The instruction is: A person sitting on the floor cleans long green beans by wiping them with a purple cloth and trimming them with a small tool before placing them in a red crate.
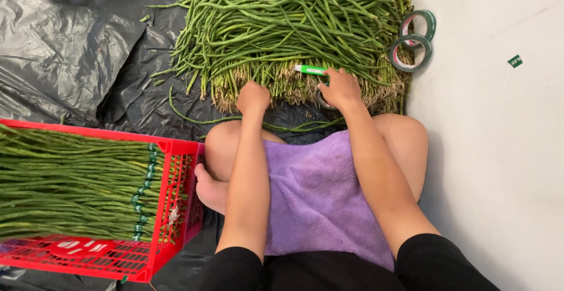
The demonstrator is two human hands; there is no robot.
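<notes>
A big pile of long green beans lies on black plastic sheeting in front of me, cut ends facing me. My left hand is closed at the near edge of the pile, fingers dug into the bean ends. My right hand rests on the pile's edge too, gripping a small green and white knife that points left. A roll of tape shows partly under my right wrist. A purple towel covers my lap.
A red plastic crate at the left holds bundled long beans tied with green tape. Two rolls of green tape lie at the pile's right edge. A white wall or floor runs along the right. Crumpled black plastic sheeting covers the far left.
</notes>
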